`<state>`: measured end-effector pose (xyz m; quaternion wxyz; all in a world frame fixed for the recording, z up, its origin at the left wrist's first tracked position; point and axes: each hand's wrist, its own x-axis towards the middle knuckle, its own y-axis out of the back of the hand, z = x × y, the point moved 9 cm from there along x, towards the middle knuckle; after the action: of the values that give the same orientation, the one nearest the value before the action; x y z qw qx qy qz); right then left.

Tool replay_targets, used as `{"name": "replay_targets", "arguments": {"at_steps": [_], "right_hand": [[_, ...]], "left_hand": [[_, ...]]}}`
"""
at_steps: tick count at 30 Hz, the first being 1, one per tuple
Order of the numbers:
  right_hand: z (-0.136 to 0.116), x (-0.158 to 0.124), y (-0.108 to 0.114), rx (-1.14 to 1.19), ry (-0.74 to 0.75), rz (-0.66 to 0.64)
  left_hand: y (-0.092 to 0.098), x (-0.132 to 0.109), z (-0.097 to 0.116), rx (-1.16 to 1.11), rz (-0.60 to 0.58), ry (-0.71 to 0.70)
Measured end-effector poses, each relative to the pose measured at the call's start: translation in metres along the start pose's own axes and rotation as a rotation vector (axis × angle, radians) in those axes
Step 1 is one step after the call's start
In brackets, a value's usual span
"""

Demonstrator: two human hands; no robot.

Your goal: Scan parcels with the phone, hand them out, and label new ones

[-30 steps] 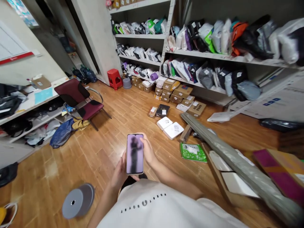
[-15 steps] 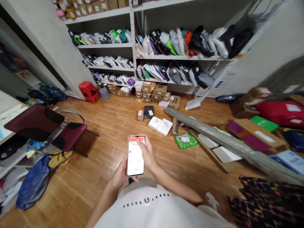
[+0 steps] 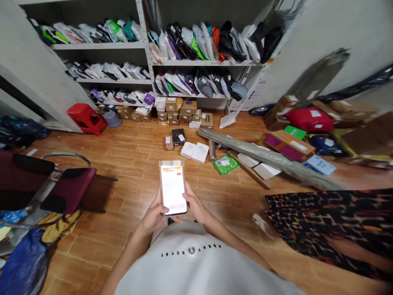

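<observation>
While your left hand [image 3: 155,215] and your right hand [image 3: 195,205] are both curled round it, a flat phone with a bright white screen [image 3: 173,190] sits just in front of your tummy. Your left thumb rests on the bottom left corner of the screen, and your right thumb is at its right edge.

Past the phone, two flat white packs [image 3: 200,153] lie side by side on the shiny brown wood-look floor [image 3: 132,229], with a shiny green packet [image 3: 225,164] near them. A long grey roll wrapped in plastic [image 3: 260,154] lies slanting to your right, between you and a fat red packet [image 3: 310,119]. Close on your right is a person in long black patterned clothes [image 3: 322,229]. On your left is a dark red chair with a metal frame [image 3: 73,184], and farther off is a red plastic stool [image 3: 84,119]. Ahead, white metal shelves [image 3: 147,49] hold rows of bags.

The screen has an orange band on top and a little red box, but its words are too small to read. Many bags and boxes have white labels, too tiny to read. Your white shirt [image 3: 196,274] has small black letters beside a round mark.
</observation>
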<state>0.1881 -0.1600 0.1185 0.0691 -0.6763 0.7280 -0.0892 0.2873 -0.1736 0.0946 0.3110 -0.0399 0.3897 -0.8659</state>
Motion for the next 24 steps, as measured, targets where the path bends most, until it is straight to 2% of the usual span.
{"name": "replay_targets", "arguments": {"at_steps": [7, 13, 24], "right_hand": [[0.003, -0.007, 0.001, 0.004, -0.075, 0.071], [0.000, -0.015, 0.001, -0.014, -0.086, 0.067], [-0.002, -0.024, -0.005, -0.075, -0.040, 0.035]], "left_hand": [[0.002, 0.001, -0.004, 0.101, -0.016, 0.061], [-0.009, -0.003, -0.001, 0.015, -0.110, 0.042], [-0.015, -0.010, -0.007, 0.054, -0.095, 0.064]]}}
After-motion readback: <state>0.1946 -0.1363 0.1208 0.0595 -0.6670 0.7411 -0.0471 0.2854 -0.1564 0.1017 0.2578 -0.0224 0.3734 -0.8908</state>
